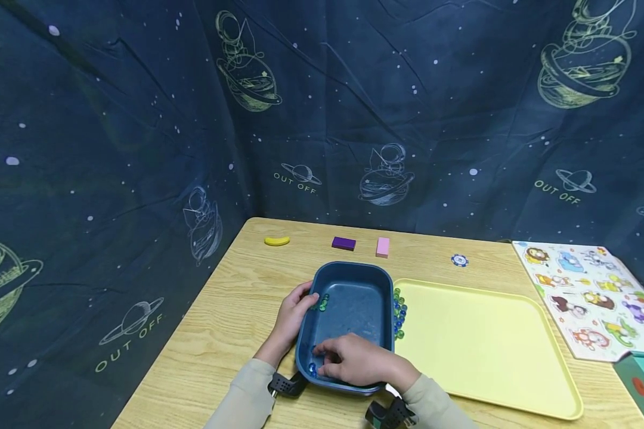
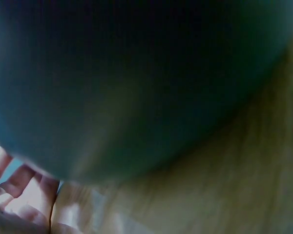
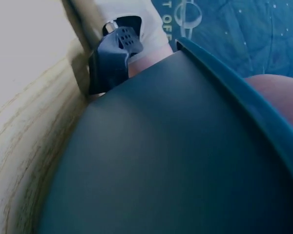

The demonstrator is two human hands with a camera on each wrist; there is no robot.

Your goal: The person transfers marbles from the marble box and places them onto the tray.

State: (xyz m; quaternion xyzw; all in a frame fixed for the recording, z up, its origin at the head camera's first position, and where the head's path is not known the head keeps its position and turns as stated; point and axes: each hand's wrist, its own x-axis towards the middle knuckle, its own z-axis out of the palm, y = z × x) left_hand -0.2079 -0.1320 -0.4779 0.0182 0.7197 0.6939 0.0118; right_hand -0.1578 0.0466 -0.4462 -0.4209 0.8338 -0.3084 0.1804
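Note:
A dark blue rectangular tub [image 1: 349, 269] sits on the table in the head view. My left hand [image 1: 291, 319] grips its left wall, with the thumb over the rim and the fingers outside. Inside the tub, my right hand [image 1: 354, 359] reaches down at the near left corner, index finger and thumb apart beside a few blue marbles [image 1: 312, 369]. Whether a marble touches the fingertips is unclear. Several green marbles [image 1: 324, 302] lie by the tub's left wall. Both wrist views are mostly filled by the tub's outer wall [image 3: 136, 156].
Right of the tub lies a yellow tray [image 1: 477, 339], with several green and blue marbles [image 1: 399, 316] along its left edge. Behind are a toy banana [image 1: 276, 241], a purple block [image 1: 344, 243], a pink block [image 1: 383, 247] and a poker chip [image 1: 460, 260]. An animal picture board [image 1: 590, 298] lies far right.

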